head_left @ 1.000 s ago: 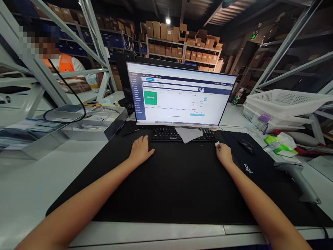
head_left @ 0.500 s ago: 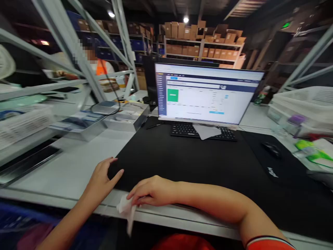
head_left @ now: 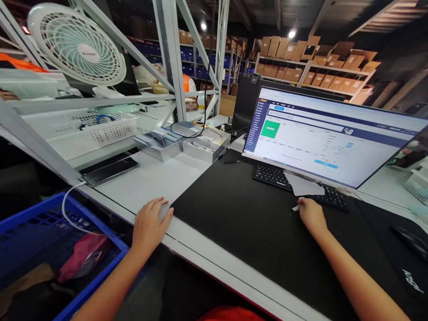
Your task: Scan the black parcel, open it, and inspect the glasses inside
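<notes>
My left hand (head_left: 149, 225) lies on the white table (head_left: 150, 180) just off the left corner of the black desk mat (head_left: 240, 214). Its fingers are loosely stretched and hold nothing. My right hand (head_left: 310, 215) rests on the mat just in front of the black keyboard (head_left: 270, 174). Its fingertips are pinched on a small white piece (head_left: 296, 207). A grey cloth (head_left: 302, 185) lies draped over the keyboard under the lit monitor (head_left: 321, 138).
Two metal trays (head_left: 203, 145) with small items, a white basket (head_left: 107, 129) and a fan (head_left: 78, 44) stand on the left. A dark flat device (head_left: 110, 170) lies by the table edge. A blue crate (head_left: 40, 240) sits below. A mouse (head_left: 413, 240) is at the right. A person in orange (head_left: 186, 83) works behind the racks.
My right hand has gone from the table's front edge, where it held a white tissue, back to the mat by the keyboard. The view has swung left; my left hand stays near the mat's corner.
</notes>
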The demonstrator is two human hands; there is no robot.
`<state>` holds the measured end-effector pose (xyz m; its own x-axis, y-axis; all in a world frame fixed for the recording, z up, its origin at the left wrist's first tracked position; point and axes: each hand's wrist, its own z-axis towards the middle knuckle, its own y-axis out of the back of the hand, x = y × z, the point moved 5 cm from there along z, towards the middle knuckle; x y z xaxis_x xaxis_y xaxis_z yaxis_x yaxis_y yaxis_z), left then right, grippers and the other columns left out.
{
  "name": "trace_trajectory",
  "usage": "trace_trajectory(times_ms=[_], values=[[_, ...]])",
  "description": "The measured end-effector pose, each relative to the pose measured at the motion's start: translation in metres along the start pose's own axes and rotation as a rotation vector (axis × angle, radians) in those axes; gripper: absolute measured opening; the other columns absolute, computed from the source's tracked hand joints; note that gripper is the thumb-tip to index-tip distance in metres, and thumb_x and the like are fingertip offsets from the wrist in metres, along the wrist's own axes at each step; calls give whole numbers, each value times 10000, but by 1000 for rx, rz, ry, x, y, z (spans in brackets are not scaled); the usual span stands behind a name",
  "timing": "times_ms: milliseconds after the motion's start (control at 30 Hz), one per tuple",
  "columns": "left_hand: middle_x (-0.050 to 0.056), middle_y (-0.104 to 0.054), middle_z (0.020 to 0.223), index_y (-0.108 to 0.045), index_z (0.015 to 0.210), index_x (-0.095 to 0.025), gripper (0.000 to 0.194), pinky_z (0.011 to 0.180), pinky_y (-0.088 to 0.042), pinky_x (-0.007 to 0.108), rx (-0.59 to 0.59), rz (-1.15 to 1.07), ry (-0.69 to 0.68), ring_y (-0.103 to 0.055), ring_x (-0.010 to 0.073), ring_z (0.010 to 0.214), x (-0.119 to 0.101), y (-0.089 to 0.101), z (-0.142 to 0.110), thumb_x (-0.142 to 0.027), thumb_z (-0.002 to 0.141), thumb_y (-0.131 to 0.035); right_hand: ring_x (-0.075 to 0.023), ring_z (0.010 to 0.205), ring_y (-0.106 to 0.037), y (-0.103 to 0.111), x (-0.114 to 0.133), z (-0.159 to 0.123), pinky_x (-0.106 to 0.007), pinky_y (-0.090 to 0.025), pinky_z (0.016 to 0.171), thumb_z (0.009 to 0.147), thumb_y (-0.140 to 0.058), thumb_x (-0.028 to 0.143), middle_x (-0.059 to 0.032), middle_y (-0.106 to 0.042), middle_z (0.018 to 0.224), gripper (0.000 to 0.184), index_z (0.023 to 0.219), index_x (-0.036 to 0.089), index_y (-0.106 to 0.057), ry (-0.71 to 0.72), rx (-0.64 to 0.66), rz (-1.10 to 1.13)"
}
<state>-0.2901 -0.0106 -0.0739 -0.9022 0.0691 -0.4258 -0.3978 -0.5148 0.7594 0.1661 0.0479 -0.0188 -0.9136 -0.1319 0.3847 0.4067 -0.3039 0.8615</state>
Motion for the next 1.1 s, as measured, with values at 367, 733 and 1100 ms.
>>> trace_trajectory(times_ms=[367, 733, 1100], values=[[161, -679, 1196, -646, 1092, -143, 296, 1064, -480, 499, -113, -59, 11, -617, 314, 1164, 1, 3, -9, -307, 951, -445, -222, 1099, -635, -100, 186, -28, -416, -565, 959, 1024, -607, 430, -98, -626, 1267, 335, 1237, 175, -650, 758, 269, 290], [151, -542, 1391, -599, 1206, -167, 266, 1120, -448, 518, -311, -71, 38, -513, 290, 1312, 23, 25, -71, -308, 1014, -481, -261, 1081, -683, -62, 100, 54, -461, -556, 1013, 925, -430, 163, -143, -721, 1135, 324, 992, 155, -747, 624, -15, 231], [101, -584, 1298, -619, 1143, -233, 226, 1006, -531, 467, -244, 38, 177, -609, 260, 1183, 69, 51, -207, -346, 1003, -483, -191, 1079, -671, -196, 211, 160, -403, -505, 1048, 960, -591, 91, -85, -719, 1108, 145, 1021, 127, -718, 443, 215, 191]])
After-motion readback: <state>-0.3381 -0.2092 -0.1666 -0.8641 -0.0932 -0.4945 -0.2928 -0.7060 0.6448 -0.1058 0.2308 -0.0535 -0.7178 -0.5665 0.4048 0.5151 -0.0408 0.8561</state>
